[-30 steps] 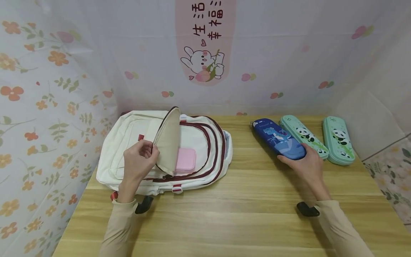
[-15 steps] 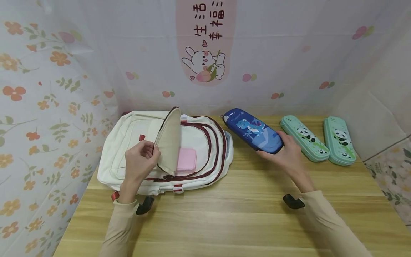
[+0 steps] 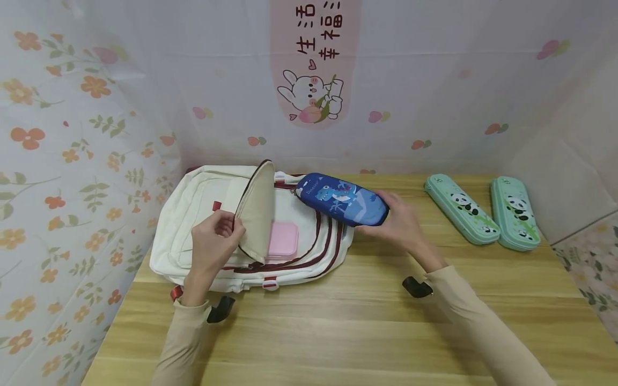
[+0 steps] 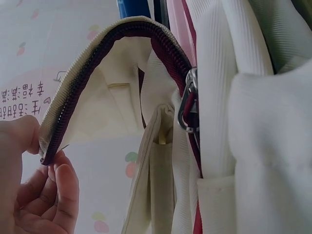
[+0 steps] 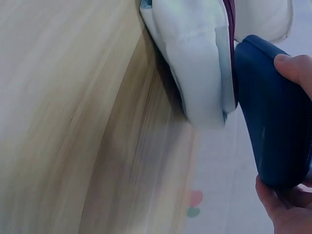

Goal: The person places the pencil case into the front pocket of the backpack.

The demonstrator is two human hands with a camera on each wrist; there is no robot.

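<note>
at the backpack (image 3: 176,225), right grip (image 3: 401,222) around blue case (image 3: 343,201), left grip (image 3: 213,237) in pinch on flap (image 3: 259,214)

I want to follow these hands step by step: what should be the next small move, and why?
Probably, the right hand should lower the blue case beside the pink box in the open backpack: it holds the case over the backpack's end, and the left hand holds the flap lifted.
</note>
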